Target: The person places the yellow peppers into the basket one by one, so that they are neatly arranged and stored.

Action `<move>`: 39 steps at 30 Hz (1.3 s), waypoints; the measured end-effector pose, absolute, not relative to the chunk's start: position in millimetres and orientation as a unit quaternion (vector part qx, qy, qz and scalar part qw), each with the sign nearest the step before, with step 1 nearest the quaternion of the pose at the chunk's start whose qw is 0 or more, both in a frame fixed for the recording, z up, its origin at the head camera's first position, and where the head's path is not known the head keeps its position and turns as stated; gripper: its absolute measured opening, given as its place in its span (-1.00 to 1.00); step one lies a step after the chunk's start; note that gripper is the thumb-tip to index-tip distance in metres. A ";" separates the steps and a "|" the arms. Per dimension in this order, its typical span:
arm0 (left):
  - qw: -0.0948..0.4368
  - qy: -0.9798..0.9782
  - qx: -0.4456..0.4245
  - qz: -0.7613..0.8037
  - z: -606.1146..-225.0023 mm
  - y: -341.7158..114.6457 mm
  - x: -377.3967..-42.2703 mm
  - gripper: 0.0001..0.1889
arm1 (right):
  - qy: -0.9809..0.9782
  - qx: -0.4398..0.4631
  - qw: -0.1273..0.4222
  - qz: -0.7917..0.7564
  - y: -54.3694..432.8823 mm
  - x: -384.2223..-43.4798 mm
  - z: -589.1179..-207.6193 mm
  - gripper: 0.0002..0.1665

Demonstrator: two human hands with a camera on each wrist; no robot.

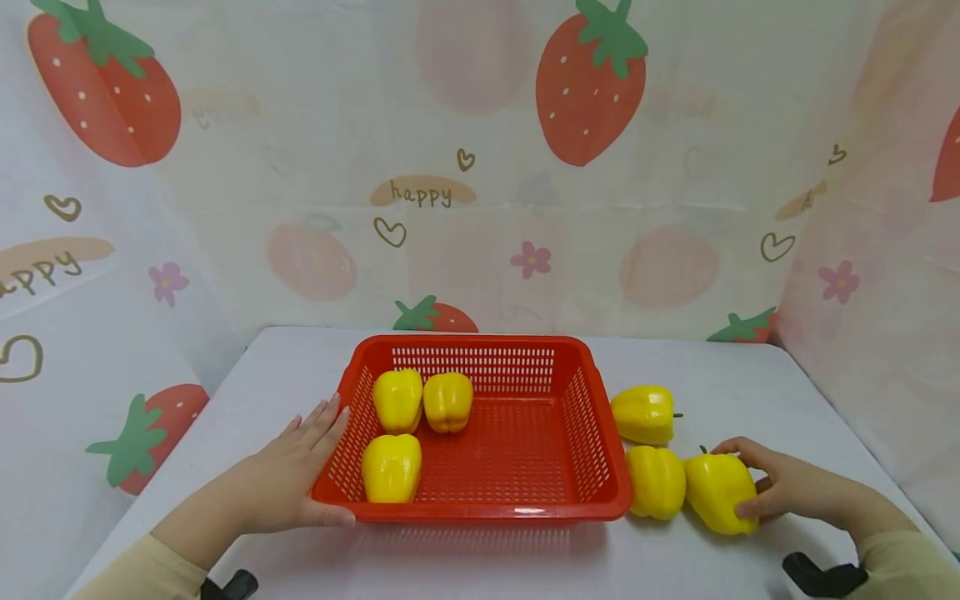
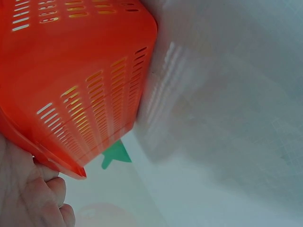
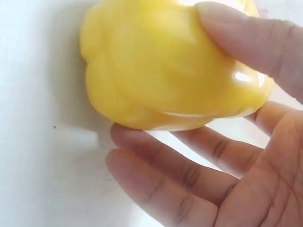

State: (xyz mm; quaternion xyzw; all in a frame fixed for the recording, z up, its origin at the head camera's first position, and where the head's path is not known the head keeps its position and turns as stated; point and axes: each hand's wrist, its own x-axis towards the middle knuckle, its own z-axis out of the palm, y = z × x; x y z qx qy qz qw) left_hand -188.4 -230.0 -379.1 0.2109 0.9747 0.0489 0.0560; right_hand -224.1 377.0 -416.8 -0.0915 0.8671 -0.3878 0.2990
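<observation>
A red plastic basket (image 1: 480, 510) with slotted walls sits on the white table, holding three yellow bell peppers (image 1: 397, 400) in its left part. My left hand (image 1: 281, 479) rests against the basket's left rim, fingers extended along it and thumb at the front corner; the left wrist view shows the hand (image 2: 28, 194) beside the basket's slotted wall (image 2: 94, 99). To the right of the basket, my right hand (image 1: 787, 487) grips a yellow bell pepper (image 1: 718, 492). Up close, the thumb lies over this pepper (image 3: 156, 71) and fingers touch its other side.
Two more yellow bell peppers lie just right of the basket: one on its side (image 1: 643, 414) with its stem pointing right, another (image 1: 656, 483) between the basket and the gripped one. A strawberry-print cloth (image 1: 480, 250) hangs behind the table and along both sides.
</observation>
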 end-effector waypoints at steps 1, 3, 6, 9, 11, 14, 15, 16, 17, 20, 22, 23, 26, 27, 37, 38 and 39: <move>0.056 0.975 0.211 0.050 -379.1 -230.0 -188.4 0.28 | 0.871 -0.093 0.295 -0.383 377.6 -225.5 -417.1 -0.22; 0.057 0.975 0.210 0.051 -379.3 -230.1 -188.6 0.28 | 0.874 -0.096 0.286 -0.379 378.2 -227.8 -417.8 -0.22; 0.055 0.975 0.210 0.050 -380.0 -230.3 -189.1 0.28 | 0.872 -0.091 0.278 -0.392 376.5 -230.2 -418.7 -0.20; 0.054 0.976 0.208 0.048 -380.8 -230.5 -189.7 0.28 | 0.874 -0.074 0.265 -0.400 372.7 -231.5 -419.0 -0.17; 0.055 0.975 0.207 0.050 -380.9 -230.4 -189.7 0.28 | 0.878 -0.065 0.253 -0.401 370.7 -231.8 -419.5 -0.16; 0.055 0.975 0.208 0.051 -380.9 -230.4 -189.5 0.28 | 0.882 -0.057 0.243 -0.400 369.5 -232.3 -420.4 -0.11; 0.054 0.975 0.210 0.052 -380.6 -230.4 -189.3 0.27 | 0.882 -0.054 0.241 -0.400 369.5 -232.3 -420.7 -0.09; 0.054 0.975 0.210 0.052 -380.6 -230.4 -189.3 0.27 | 0.882 -0.052 0.241 -0.401 369.6 -232.3 -420.9 -0.08; 0.055 0.975 0.210 0.052 -380.5 -230.3 -189.1 0.27 | 0.882 -0.049 0.242 -0.401 370.0 -232.3 -421.2 -0.06; 0.054 0.975 0.210 0.051 -379.9 -230.3 -188.7 0.27 | 0.883 -0.045 0.247 -0.397 371.3 -231.6 -421.0 0.00; 0.054 0.975 0.210 0.051 -379.7 -230.3 -188.6 0.28 | 0.885 -0.050 0.249 -0.390 372.0 -230.9 -421.1 0.05; 0.054 0.975 0.211 0.051 -379.5 -230.2 -188.4 0.28 | 0.886 -0.058 0.248 -0.388 372.3 -230.6 -421.2 0.07; 0.055 0.975 0.210 0.049 -379.4 -229.7 -188.2 0.28 | 0.892 -0.076 0.242 -0.375 372.4 -230.1 -422.3 0.12; 0.055 0.975 0.210 0.049 -379.3 -229.6 -188.2 0.29 | 0.894 -0.084 0.238 -0.371 372.5 -230.1 -423.0 0.13; 0.056 0.975 0.209 0.048 -379.1 -229.2 -188.4 0.29 | 0.905 -0.119 0.213 -0.349 372.5 -230.5 -427.6 0.17; 0.058 0.975 0.207 0.049 -379.1 -229.2 -188.6 0.29 | 0.904 -0.123 0.211 -0.350 372.4 -230.1 -427.8 0.16; 0.060 0.976 0.204 0.050 -379.0 -229.0 -188.8 0.30 | 0.904 -0.126 0.210 -0.350 372.5 -229.8 -427.9 0.16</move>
